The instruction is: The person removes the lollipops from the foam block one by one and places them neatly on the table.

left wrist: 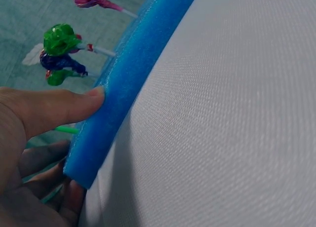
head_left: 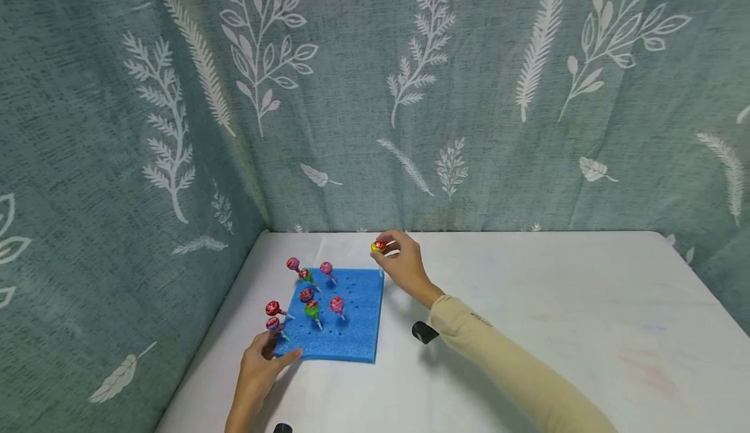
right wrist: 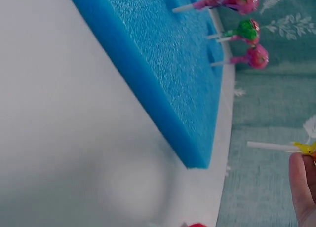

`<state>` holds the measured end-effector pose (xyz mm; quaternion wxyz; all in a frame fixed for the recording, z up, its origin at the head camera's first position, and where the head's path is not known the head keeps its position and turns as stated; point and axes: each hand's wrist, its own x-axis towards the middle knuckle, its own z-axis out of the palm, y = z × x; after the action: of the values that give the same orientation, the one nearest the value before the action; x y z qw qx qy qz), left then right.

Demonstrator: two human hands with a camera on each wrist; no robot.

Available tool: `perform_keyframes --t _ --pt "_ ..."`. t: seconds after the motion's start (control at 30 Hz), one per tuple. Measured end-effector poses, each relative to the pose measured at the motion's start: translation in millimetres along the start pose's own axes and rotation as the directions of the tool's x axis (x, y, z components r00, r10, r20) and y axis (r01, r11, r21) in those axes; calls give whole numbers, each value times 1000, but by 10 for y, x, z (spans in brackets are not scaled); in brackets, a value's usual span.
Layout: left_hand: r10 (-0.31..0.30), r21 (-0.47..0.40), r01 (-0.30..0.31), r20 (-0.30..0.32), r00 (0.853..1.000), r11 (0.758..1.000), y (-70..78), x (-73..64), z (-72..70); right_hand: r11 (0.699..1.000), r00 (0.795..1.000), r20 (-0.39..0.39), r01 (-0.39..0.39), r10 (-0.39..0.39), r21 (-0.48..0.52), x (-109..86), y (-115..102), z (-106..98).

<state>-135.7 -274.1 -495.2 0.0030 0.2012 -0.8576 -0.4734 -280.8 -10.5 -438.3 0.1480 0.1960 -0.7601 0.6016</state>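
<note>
One yellow-and-red wrapped lollipop on a white stick [head_left: 375, 248] in my right grip [head_left: 409, 265], thumb and fingers pinching its round head. Head view: it's above the far right corner of the thick blue foam board [head_left: 359, 319]. Stick points down, tip free; right wrist view shows it apart from the foam. My left grip [head_left: 259, 363] is clamped on the board's near left corner, thumb pressed to the near edge, fingers round the other side.

Eight more lollipops stand in the board, mostly tilted, all toward its left and middle. Far end: a pink-purple lollipop [head_left: 293, 264], a red-and-green lollipop [head_left: 305, 275] just beside it, a pink lollipop [head_left: 326, 268] to their right. Middle: a dark red-and-blue lollipop [head_left: 306, 295], a green-and-red lollipop [head_left: 312, 310], a pink-and-red lollipop [head_left: 336, 305]. Left edge: a red lollipop [head_left: 273, 308] and a purple-red lollipop [head_left: 273, 324], the latter just beside my left grip. Small dark holes dot the foam.

Board lies on a white surface [head_left: 556, 303]. Beige sleeve [head_left: 504, 361] on my right arm. Grey-green curtain with white leaf prints [head_left: 351, 62] behind. Something red [right wrist: 197, 225] at the right wrist view's bottom edge, too cropped to identify.
</note>
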Motion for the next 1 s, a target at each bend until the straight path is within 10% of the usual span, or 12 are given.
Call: perform_keyframes --t 1.0 --pt "-19 14 19 7 1000 1000 -6 23 11 993 994 -74 -87 81 -79 -43 140 -529"
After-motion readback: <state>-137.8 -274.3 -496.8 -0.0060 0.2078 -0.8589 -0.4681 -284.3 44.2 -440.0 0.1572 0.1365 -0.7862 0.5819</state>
